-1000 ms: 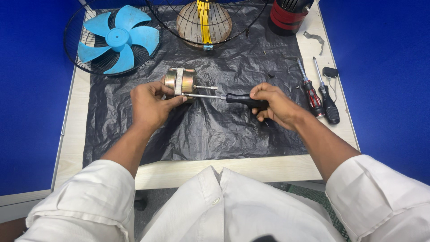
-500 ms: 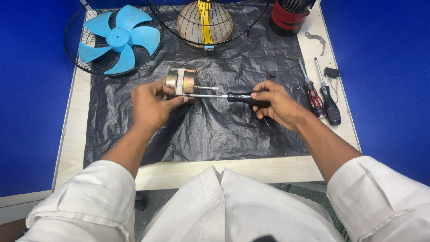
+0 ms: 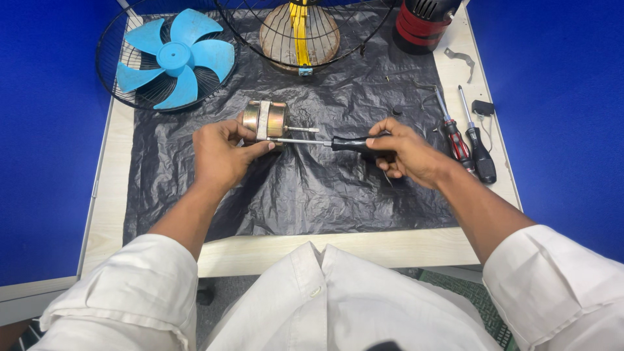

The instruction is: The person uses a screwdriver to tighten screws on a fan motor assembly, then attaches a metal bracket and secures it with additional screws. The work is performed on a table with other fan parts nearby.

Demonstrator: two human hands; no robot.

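My left hand (image 3: pixel 224 153) grips a small brass-coloured fan motor (image 3: pixel 265 119) with a white band round it and a thin shaft sticking out to the right. My right hand (image 3: pixel 406 153) holds a black-handled screwdriver (image 3: pixel 348 143) level, its metal blade reaching left to the motor's lower edge by my left thumb. Both sit over a black plastic sheet (image 3: pixel 312 188) spread on a pale table (image 3: pixel 117 195).
A blue fan blade (image 3: pixel 175 58) lies in a wire guard at the back left. Another wire guard (image 3: pixel 299 29) with a round base stands at the back middle, a red and black housing (image 3: pixel 422 23) beside it. Two screwdrivers (image 3: pixel 465 140) lie right of my hand.
My right hand and the screwdriver handle have shifted slightly; the motor stays in my left hand at the same spot.
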